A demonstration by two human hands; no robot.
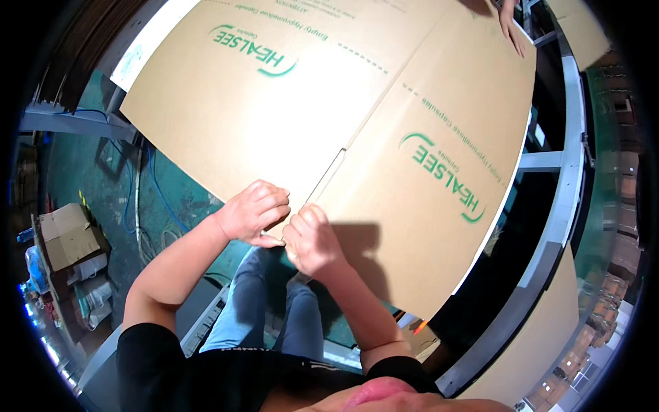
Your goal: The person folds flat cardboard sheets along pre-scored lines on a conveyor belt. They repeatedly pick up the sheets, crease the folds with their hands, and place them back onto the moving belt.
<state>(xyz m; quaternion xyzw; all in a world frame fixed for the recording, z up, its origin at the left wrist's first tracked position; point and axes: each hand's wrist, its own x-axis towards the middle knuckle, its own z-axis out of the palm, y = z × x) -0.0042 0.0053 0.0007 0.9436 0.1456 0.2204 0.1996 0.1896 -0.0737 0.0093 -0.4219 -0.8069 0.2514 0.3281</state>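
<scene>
A large flat brown cardboard box blank with green print lies before me. A crease runs across it and widens into a narrow slot toward the near edge. My left hand is closed on that edge just left of the slot, its thumb pointing to the right. Close beside it, my right hand is curled into a closed grip on the edge at the right of the slot. The two hands almost touch, and their fingertips are partly hidden.
At the far right corner, another person's hand rests on the cardboard. A grey metal frame runs along the right. Stacked brown sheets stand at far left. Cables trail over the green floor; an opened carton sits at left.
</scene>
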